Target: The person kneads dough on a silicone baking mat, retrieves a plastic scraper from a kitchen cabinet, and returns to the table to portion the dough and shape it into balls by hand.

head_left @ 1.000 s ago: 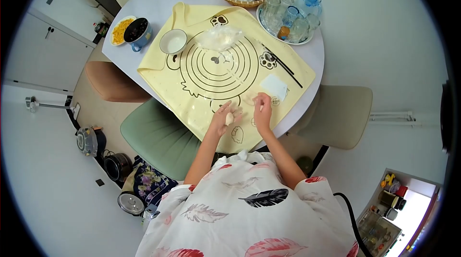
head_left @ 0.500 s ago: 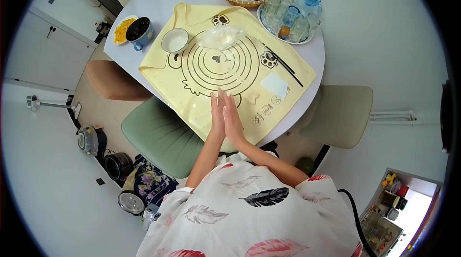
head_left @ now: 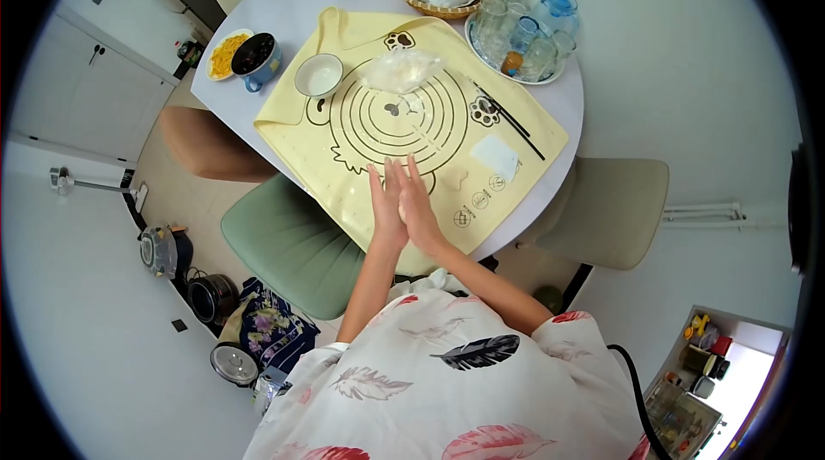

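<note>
My left hand (head_left: 388, 204) and my right hand (head_left: 418, 209) are pressed palm to palm above the near part of a yellow kneading mat (head_left: 344, 189). Their fingers stretch forward, with the fingertips slightly apart. A small pale bit seems to show between the palms, but it is mostly hidden and I cannot make it out. To the right of my hands, a small pale dough-like piece (head_left: 458, 178) lies on the mat beside a white square scraper-like sheet (head_left: 495, 157). Farther back are a clear plastic bag (head_left: 401, 71) with something white inside and a white bowl (head_left: 319, 76).
Black chopsticks (head_left: 510, 121) lie on the mat's right side. A tray (head_left: 560, 73) of glasses and a basket (head_left: 447, 11) with a printed bag stand at the back. At left are a blue mug (head_left: 258, 75) and a plate of yellow food (head_left: 227, 56). Chairs surround the table.
My palms have shifted against each other, with the left hand slightly lower and the fingertips more spread. The whole view has moved slightly; the things on the mat stay in place.
</note>
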{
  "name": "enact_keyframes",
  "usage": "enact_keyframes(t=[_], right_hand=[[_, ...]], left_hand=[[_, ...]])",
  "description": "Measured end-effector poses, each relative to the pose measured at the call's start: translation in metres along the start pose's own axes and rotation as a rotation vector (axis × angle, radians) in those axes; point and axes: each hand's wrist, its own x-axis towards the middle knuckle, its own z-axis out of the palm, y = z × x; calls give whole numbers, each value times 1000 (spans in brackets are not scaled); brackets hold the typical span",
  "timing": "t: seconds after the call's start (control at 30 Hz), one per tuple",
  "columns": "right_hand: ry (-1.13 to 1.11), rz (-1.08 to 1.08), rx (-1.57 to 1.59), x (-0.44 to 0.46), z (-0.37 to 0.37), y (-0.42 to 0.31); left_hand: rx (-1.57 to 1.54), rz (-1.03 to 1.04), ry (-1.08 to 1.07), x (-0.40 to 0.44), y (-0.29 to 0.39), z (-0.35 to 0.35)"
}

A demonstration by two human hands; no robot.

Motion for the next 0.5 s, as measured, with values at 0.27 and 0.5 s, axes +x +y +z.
enact_keyframes(t=[0.27, 0.5], right_hand=[[-31, 63, -271, 11, -7, -67], [73, 87, -208, 43, -10, -36]], left_hand=[[36, -18, -115, 5, -6, 8], [-20, 58, -72, -26, 14, 33]])
